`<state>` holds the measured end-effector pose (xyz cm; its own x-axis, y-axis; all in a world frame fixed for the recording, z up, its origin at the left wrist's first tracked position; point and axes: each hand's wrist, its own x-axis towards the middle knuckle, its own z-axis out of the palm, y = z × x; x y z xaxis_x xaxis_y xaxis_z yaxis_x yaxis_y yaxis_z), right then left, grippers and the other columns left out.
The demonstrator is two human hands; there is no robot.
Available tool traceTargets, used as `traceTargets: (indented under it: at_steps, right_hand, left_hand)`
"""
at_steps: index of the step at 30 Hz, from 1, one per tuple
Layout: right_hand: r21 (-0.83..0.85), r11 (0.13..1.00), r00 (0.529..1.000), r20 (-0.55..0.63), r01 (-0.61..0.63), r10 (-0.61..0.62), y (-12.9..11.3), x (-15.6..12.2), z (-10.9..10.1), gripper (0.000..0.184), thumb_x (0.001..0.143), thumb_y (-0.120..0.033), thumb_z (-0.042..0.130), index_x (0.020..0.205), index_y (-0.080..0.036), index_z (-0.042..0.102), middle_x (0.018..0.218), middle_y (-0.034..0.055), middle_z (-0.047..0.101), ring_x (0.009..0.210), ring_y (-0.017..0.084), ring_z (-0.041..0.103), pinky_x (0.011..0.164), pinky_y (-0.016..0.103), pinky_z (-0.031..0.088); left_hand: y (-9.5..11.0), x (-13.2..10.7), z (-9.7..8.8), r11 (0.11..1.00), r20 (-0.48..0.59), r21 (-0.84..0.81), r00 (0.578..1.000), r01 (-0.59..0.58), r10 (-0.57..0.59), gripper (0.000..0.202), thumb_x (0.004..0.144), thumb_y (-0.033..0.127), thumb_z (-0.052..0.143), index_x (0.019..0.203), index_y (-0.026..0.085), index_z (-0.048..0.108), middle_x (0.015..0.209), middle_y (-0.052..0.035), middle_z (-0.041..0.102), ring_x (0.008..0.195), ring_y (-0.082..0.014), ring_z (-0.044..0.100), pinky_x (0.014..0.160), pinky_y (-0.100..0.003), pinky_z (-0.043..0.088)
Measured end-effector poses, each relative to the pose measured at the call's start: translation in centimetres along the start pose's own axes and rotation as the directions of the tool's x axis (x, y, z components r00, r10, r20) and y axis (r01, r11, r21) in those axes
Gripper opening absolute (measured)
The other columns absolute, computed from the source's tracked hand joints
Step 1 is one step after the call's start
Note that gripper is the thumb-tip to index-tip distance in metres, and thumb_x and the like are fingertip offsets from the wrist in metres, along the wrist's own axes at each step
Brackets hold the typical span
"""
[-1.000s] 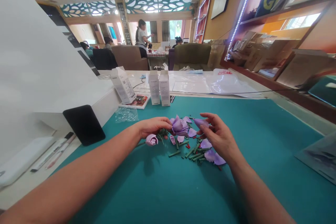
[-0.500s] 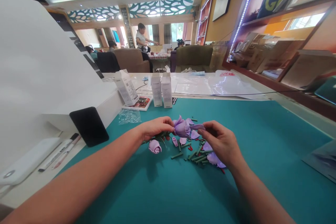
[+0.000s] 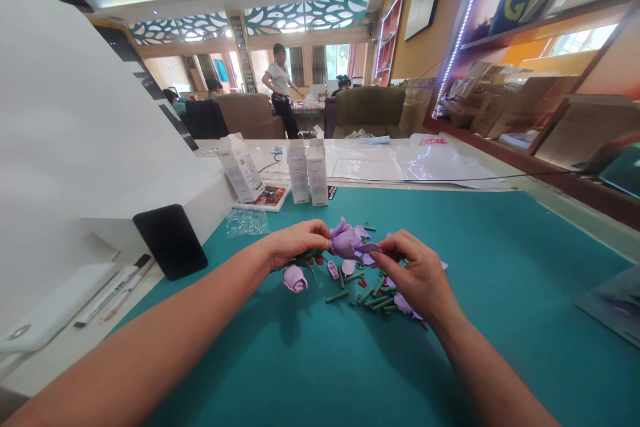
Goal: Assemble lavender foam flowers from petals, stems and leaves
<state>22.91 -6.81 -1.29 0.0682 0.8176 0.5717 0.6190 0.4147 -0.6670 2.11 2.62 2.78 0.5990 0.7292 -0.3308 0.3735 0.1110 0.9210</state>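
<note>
My left hand [image 3: 295, 242] is closed round the base of a purple foam flower [image 3: 344, 241], held just above the teal mat [image 3: 500, 267]. Fingers of my right hand [image 3: 417, 273] pinch a purple petal [image 3: 367, 248] against the flower's right side. A finished purple rosebud [image 3: 294, 278] lies under my left wrist. Loose purple petals [image 3: 403, 305], short green stem pieces [image 3: 373, 296] and small red bits are scattered on the mat between and under my hands.
A black phone [image 3: 170, 241] leans on a white box at the left, pens [image 3: 113, 290] beside it. White cartons [image 3: 307, 171], a clear bag [image 3: 243, 220] and plastic sheets [image 3: 425, 157] lie behind the mat. People stand and sit far back among armchairs.
My right hand has carried a petal from the pile up to the flower and now presses it on. The left hand stayed holding the flower. The view rose slightly.
</note>
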Motion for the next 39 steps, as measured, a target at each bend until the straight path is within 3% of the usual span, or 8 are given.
traceTargets:
  at_steps: [10, 22, 33, 39]
  right_hand:
    - [-0.077, 0.997, 0.998, 0.062, 0.005, 0.000, -0.2, 0.1, 0.2, 0.016, 0.081, -0.029, 0.061, 0.067, -0.020, 0.061, 0.067, 0.0011, 0.058, 0.058, 0.013, 0.052, 0.054, 0.025, 0.039]
    - [-0.097, 0.995, 0.999, 0.028, -0.029, 0.032, -0.5, -0.2, 0.9, 0.011, 0.077, -0.026, 0.059, 0.067, -0.021, 0.060, 0.063, 0.0003, 0.059, 0.059, 0.015, 0.052, 0.054, 0.025, 0.038]
    - [0.000, 0.991, 0.991, 0.029, -0.133, 0.133, 0.2, -0.3, 1.2, 0.019, 0.076, -0.033, 0.060, 0.063, -0.020, 0.055, 0.059, -0.0013, 0.054, 0.055, 0.013, 0.047, 0.052, 0.025, 0.035]
    - [-0.009, 0.993, 0.993, 0.014, -0.121, 0.121, 0.4, -0.4, 1.5, 0.018, 0.076, -0.031, 0.060, 0.061, -0.020, 0.054, 0.060, -0.0012, 0.055, 0.057, 0.013, 0.047, 0.053, 0.025, 0.035]
  left_hand:
    - [-0.1, 0.5, 0.3, 1.000, 0.017, -0.029, 1.000, 0.012, -0.011, 0.024, 0.068, 0.025, 0.067, 0.084, 0.018, 0.052, 0.072, 0.0031, 0.058, 0.054, -0.0095, 0.058, 0.046, -0.020, 0.038]
    - [0.3, 1.0, 1.3, 0.995, 0.037, -0.095, 0.999, 0.034, -0.030, 0.020, 0.067, 0.018, 0.065, 0.084, 0.017, 0.053, 0.068, 0.0030, 0.061, 0.051, -0.0096, 0.058, 0.045, -0.020, 0.040]
    - [0.1, 1.2, 1.5, 0.994, 0.039, -0.108, 0.999, 0.023, -0.018, 0.016, 0.070, 0.014, 0.064, 0.081, 0.017, 0.053, 0.063, 0.0042, 0.059, 0.047, -0.0089, 0.056, 0.046, -0.020, 0.044]
    - [-0.1, 1.2, 1.5, 0.992, 0.038, -0.122, 0.999, 0.041, -0.037, 0.019, 0.069, 0.014, 0.065, 0.081, 0.018, 0.051, 0.064, 0.0038, 0.061, 0.048, -0.0095, 0.058, 0.047, -0.020, 0.045]
